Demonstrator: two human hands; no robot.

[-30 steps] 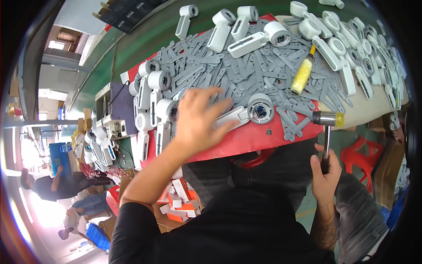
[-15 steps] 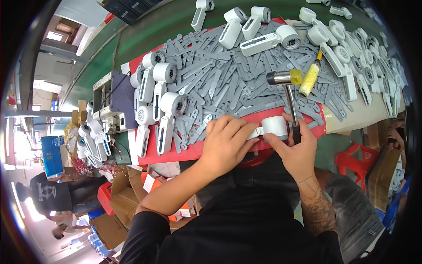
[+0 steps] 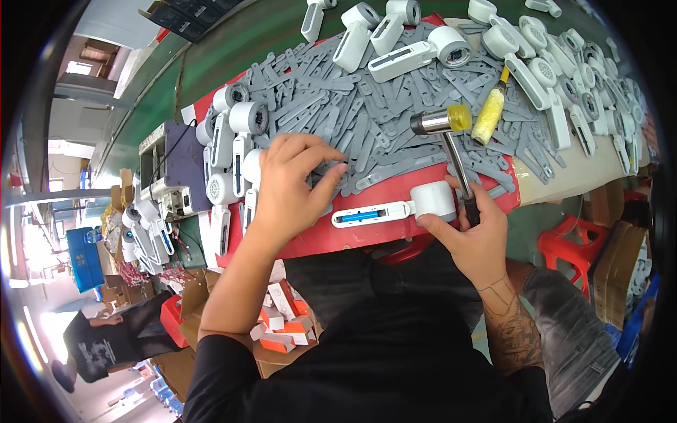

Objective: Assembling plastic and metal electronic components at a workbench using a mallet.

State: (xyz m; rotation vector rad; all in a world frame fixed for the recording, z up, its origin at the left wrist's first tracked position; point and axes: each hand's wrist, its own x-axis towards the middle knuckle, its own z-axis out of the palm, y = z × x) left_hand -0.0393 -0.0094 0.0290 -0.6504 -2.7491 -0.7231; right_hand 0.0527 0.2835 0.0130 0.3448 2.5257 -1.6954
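On the red sheet [image 3: 310, 243] at the near table edge lies a white handheld fan [image 3: 431, 201], its open handle pointing left with a blue battery cell [image 3: 361, 217] showing. My right hand [image 3: 469, 229] grips the handle of a hammer [image 3: 458, 166] among its fingers while the thumb and fingers hold the fan's round head. The hammer's metal head with a yellow tip rests over the grey strips. My left hand [image 3: 293, 187] is off the fan, fingers apart and curved, above loose grey handle strips [image 3: 338, 113] and beside standing white fans [image 3: 248, 120]. Nothing shows in it.
A yellow-wrapped screwdriver-like tool [image 3: 490, 116] lies on the strips. Many white fans [image 3: 550, 74] crowd the right side. A purple-grey metal box [image 3: 176, 162] stands at the left. Below are cartons [image 3: 282, 328] and a red stool [image 3: 571, 243]. Another person [image 3: 106, 338] is at lower left.
My left hand has let go of the fan's handle and moved left and up, uncovering the blue cell. My right hand still holds hammer and fan head. The view has shifted slightly.
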